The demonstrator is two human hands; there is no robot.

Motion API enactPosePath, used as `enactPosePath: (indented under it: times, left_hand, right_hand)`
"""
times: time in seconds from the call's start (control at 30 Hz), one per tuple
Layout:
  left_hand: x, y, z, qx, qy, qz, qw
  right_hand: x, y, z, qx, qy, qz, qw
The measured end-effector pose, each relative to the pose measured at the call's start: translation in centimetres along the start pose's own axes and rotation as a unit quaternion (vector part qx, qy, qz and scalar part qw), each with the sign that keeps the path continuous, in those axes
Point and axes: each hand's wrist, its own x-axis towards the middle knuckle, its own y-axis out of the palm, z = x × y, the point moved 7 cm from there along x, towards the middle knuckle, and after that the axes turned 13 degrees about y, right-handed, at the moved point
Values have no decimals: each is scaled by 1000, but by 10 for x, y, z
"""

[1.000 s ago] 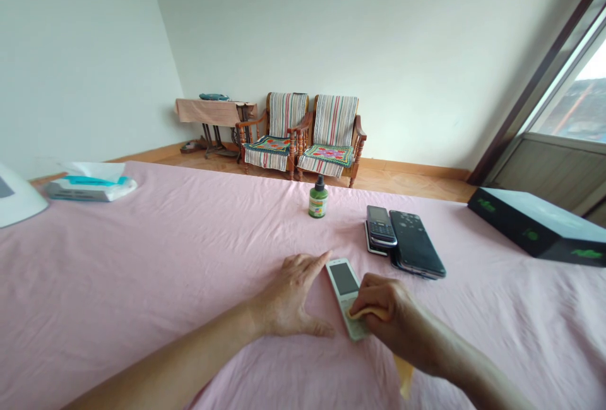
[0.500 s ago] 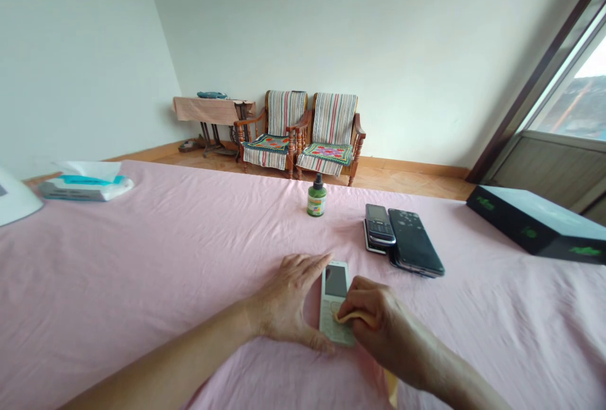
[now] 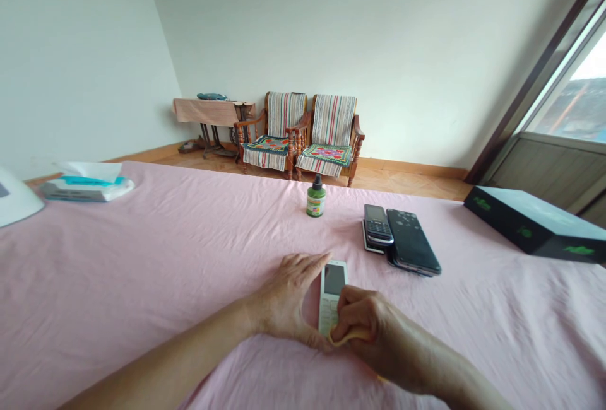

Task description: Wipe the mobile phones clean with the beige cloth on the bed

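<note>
A white keypad phone [image 3: 334, 279] lies face up on the pink cloth. My left hand [image 3: 288, 303] braces it by its ends, fingertips at the top edge and thumb at the bottom left corner. A yellow cloth [image 3: 350, 335] is bunched in the closed fingers of my right hand [image 3: 374, 328], which presses it on the lower keys. That hand hides the phone's lower right part and most of the cloth.
Beyond the hands stands a green bottle [image 3: 315, 200] with a black cap. To its right lie a dark keypad phone [image 3: 377, 224] and a black smartphone [image 3: 411, 240], both on other flat devices. A black box [image 3: 534, 224] sits far right, a tissue pack [image 3: 88, 188] far left.
My right hand has slid the yellow cloth down the keypad toward the phone's bottom edge. My left hand and the phone stay where they were.
</note>
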Motion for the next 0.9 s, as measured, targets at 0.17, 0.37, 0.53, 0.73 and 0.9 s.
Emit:
enactPosePath:
  times: [0.17, 0.37, 0.53, 0.73, 0.9]
  left_hand:
    - [-1, 0, 1, -2, 2, -5, 1000]
    - [-2, 1, 1, 2, 1, 5, 1000]
    - [-5, 2, 2, 3, -2, 16, 1000]
    - [-7, -3, -6, -49, 38, -29, 998]
    - [-6, -7, -12, -69, 69, -64, 993]
  right_hand:
    - [2, -5, -4, 7, 6, -27, 1000]
    - [-1, -16, -15, -31, 43, 17, 998]
    - [2, -39, -26, -18, 80, -118, 990]
    - [11, -31, -41, 113, 97, -162, 975]
    - [13, -29, -50, 295, 126, -151, 935]
